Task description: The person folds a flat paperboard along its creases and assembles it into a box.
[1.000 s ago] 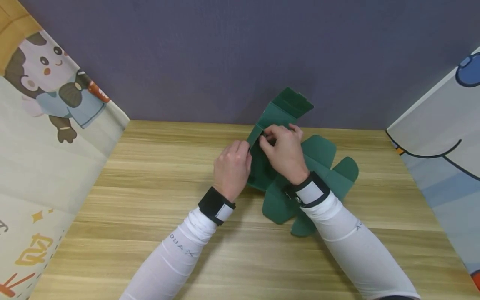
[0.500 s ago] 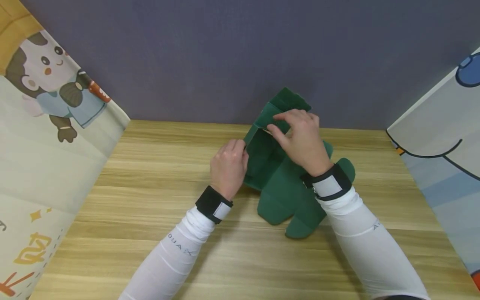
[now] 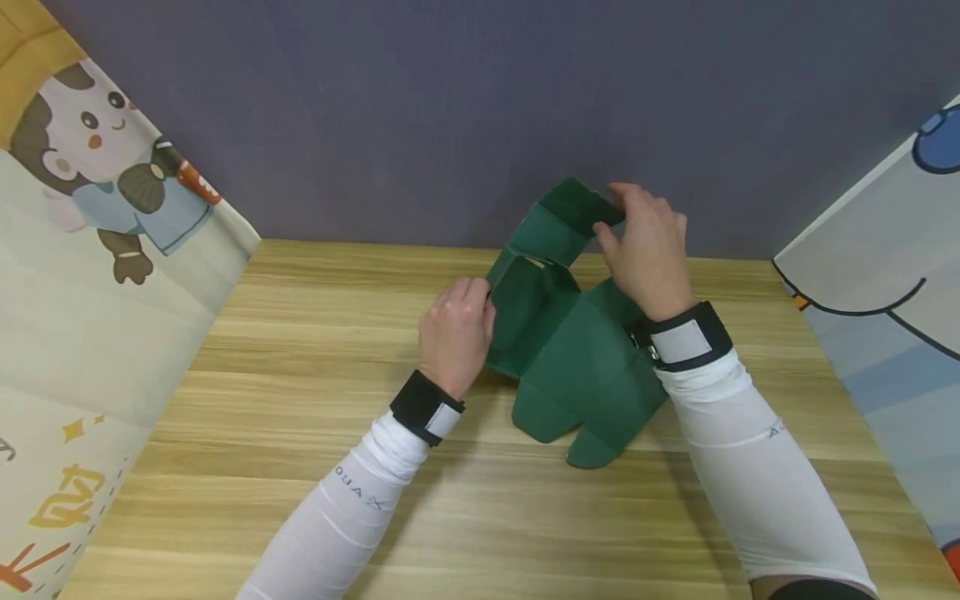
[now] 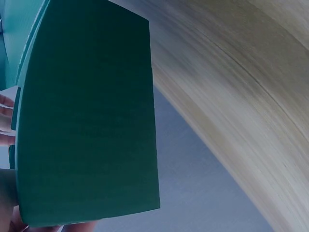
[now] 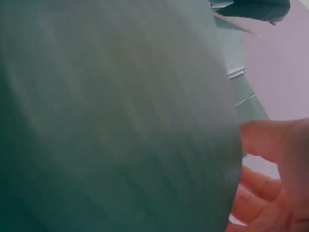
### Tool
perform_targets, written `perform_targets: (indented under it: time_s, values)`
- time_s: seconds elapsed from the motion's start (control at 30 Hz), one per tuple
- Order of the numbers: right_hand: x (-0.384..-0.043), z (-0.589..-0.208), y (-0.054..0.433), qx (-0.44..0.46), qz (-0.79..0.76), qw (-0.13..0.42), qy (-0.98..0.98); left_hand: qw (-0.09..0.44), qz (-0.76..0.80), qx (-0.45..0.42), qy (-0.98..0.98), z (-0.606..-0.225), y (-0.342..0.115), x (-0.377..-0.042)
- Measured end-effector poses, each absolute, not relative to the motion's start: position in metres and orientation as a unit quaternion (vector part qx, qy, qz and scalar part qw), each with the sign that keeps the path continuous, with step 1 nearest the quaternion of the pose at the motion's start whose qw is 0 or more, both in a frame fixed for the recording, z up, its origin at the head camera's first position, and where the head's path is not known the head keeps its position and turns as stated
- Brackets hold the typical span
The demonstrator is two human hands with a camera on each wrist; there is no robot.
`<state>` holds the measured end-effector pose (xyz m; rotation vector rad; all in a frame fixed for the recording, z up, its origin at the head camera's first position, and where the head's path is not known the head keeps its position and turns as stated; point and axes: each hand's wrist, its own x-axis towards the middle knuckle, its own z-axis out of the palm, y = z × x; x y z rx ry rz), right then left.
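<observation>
Green carton (image 3: 564, 358) lies right of the left hand (image 3: 455, 329) pinching its side wall (image 3: 502, 267); whether the right hand (image 3: 649, 254) grips the end flap (image 3: 576, 203) is unclear. Folding seems the step, next needing that flap bent.

Green cardboard box (image 3: 570, 350), part-folded and sitting skewed over the wood-grain table (image 3: 300, 333): left section creased into an open trough, far flap raised with its end strip bent, small slit at that crease, wide panel and rounded tabs splayed near-right.
</observation>
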<state>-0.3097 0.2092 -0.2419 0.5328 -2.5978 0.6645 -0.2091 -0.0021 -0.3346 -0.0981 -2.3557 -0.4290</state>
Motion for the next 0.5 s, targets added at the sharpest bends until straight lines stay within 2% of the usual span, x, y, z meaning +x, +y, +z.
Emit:
perform_targets:
  time_s: [0.17,0.5]
  values:
    - [-0.305,-0.245,0.207,0.227,0.244,0.215,-0.918,0.362,-0.161,-0.041,-0.917,-0.334,-0.004,-0.208]
    - [-0.272,-0.241,0.200,0.273,0.259,0.227,-0.898,0.367,-0.170,-0.049,-0.913,-0.333,-0.013,-0.199]
